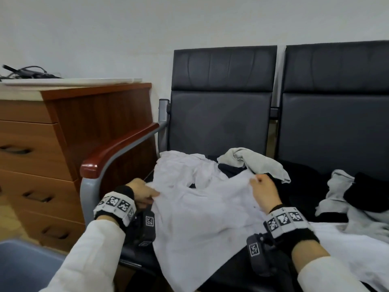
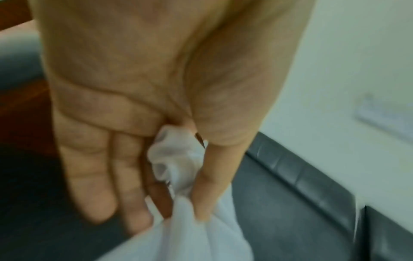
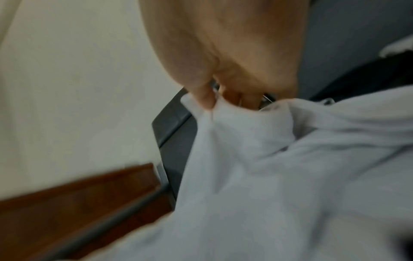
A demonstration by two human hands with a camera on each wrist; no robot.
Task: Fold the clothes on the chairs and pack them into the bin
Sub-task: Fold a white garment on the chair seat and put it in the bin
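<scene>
A white shirt [image 1: 202, 209] is spread over the seat of the left dark chair [image 1: 221, 114] and hangs over its front edge. My left hand [image 1: 145, 193] pinches the shirt's left edge; the left wrist view shows thumb and fingers [image 2: 201, 194] holding bunched white cloth [image 2: 172, 162]. My right hand [image 1: 263, 190] grips the shirt's upper right part, thumb [image 3: 204, 95] pressed into the fabric [image 3: 268, 159]. A grey garment [image 1: 252, 161] and black clothes [image 1: 299, 186] lie behind. The blue bin [image 1: 25, 268] shows at the bottom left.
A wooden chest of drawers [image 1: 63, 144] stands left of the chair, beside its wood-topped armrest [image 1: 117, 148]. The right chair [image 1: 336, 106] carries more grey and black clothes [image 1: 357, 197]. A white wall is behind.
</scene>
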